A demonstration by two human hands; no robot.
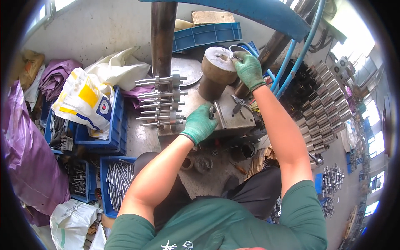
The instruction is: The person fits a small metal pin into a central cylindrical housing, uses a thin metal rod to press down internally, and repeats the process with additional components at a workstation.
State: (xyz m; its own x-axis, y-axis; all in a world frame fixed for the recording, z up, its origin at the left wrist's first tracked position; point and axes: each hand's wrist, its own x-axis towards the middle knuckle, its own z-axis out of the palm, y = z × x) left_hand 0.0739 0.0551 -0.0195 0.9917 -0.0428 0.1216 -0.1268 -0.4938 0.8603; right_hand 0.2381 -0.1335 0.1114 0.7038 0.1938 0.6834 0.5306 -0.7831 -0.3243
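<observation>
My left hand (201, 123), in a green glove, is closed around a short metal part, of which only the rounded end (212, 111) shows above the fingers. It hovers by the near edge of a metal work block (239, 118), next to a metal bar (219, 114) there. My right hand (249, 71), gloved alike, is at the top of a thick upright metal cylinder (217, 68) with a hole in its top face. Its fingers are pinched together beside that hole; what they hold is too small to tell. Several shafts with collars (164, 102) lie in a row to the left.
Two steel columns (162, 46) rise behind the block under a blue beam (233, 10). Blue hoses (298, 62) hang at the right, near stacked metal tubes (323, 112). At the left stand blue crates (118, 121), one with long rods (118, 179), beside purple sacks (35, 158).
</observation>
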